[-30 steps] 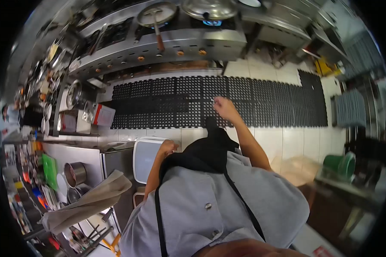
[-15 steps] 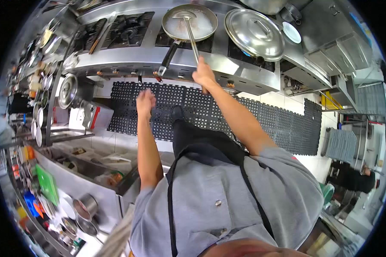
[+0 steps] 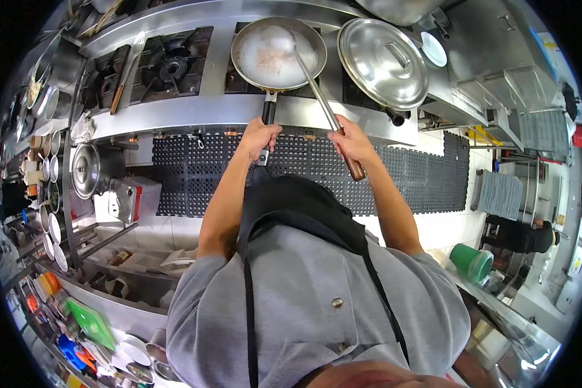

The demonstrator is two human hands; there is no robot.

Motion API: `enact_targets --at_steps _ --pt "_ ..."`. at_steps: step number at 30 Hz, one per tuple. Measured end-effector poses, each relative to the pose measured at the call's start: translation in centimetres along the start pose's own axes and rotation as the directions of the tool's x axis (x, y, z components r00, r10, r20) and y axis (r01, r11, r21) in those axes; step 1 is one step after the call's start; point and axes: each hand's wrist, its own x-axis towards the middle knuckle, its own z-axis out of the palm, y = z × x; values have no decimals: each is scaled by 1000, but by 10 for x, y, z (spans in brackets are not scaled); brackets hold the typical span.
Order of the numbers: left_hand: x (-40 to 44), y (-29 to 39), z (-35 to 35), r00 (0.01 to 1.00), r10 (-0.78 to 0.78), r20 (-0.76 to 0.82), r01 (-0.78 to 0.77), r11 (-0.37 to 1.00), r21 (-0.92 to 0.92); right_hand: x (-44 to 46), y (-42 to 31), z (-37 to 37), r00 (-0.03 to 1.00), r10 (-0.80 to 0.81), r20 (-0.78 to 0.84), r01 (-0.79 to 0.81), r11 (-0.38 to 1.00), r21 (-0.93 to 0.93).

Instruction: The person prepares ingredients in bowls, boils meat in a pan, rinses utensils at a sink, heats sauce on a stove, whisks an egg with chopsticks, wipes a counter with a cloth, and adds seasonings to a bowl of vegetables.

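A frying pan [image 3: 265,79] with whitish, bubbling contents sits on the stove, its black handle pointing toward me. My left hand [image 3: 260,137] is closed around that handle. In my right hand [image 3: 354,140] is a long metal utensil [image 3: 318,94] with a brown grip. The utensil's far end reaches into the pan, where its head is partly hidden by the contents. To the right of the pan, a large domed steel lid [image 3: 375,61] covers a vessel with a dark handle.
Empty burners [image 3: 172,68] lie left of the pan, beside tongs-like utensils [image 3: 128,74]. A lidded pot [image 3: 90,169] and white box [image 3: 134,199] stand left. Behind me on the left is a counter with containers. A person in black [image 3: 517,234] is at far right.
The left hand has moved forward and taken hold of the pan handle. The right hand has shifted right with the utensil, whose angle in the pan has changed. The stove appears closer than at first.
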Motion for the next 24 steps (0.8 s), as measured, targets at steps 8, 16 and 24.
enact_targets --at_steps 8,16,24 --pt "-39 -20 14 983 46 -180 -54 998 -40 -58 9 -42 957 -274 99 282 788 -547" --pt "-109 -48 56 924 126 -362 -187 972 -139 -59 -1 -53 940 -312 136 336 781 -526" --pt "-174 -79 63 814 142 -563 -312 925 -217 -113 -30 -8 841 76 536 0 990 -141"
